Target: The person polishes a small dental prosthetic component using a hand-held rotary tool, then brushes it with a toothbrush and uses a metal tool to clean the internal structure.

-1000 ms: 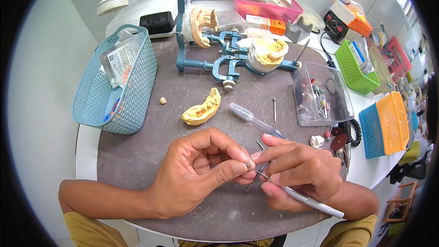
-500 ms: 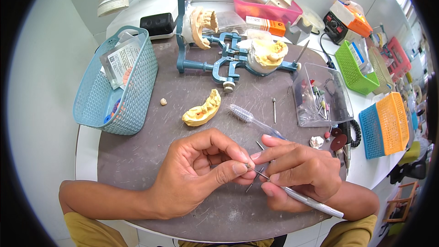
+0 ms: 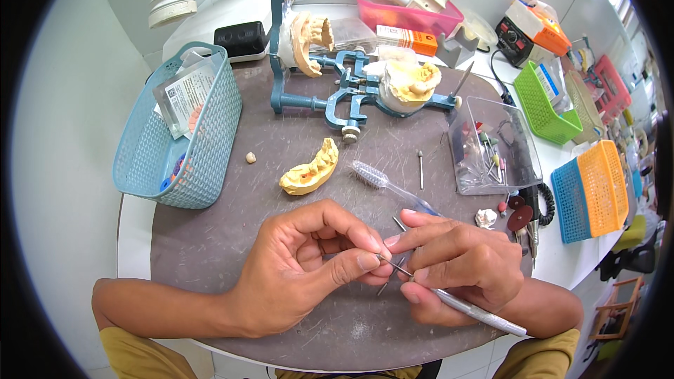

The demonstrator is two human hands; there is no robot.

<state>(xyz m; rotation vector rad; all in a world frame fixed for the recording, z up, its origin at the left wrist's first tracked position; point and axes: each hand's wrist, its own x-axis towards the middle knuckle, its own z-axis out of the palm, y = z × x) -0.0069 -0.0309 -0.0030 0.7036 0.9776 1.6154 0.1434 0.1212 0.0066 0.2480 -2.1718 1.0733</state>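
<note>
Pinched between thumb and fingertips of my left hand (image 3: 309,267) is something tiny that the fingers hide. My right hand (image 3: 460,267) grips a slim metal hand instrument (image 3: 481,314) like a pen, its thin tip touching what the left fingertips hold. Beyond the hands lie a yellow plaster dental model piece (image 3: 309,168), a small tooth-coloured crown (image 3: 250,158) and a clear-handled brush (image 3: 390,184). Thin metal burs rest on the mat partly behind my fingers, and another bur (image 3: 421,168) lies farther off. A blue articulator (image 3: 309,102) stands opened at the back, carrying plaster jaw models (image 3: 411,86).
A light blue basket (image 3: 179,133) with packets stands at left. To the right are a clear box of burs (image 3: 495,147), a white lump (image 3: 485,218), brown discs (image 3: 520,218), and green (image 3: 551,109) and orange-blue baskets (image 3: 590,189). A pink bin (image 3: 411,10) sits behind the articulator.
Both hands keep the same hold at nearly the same place. The instrument has shifted only very slightly; nothing else has visibly moved.
</note>
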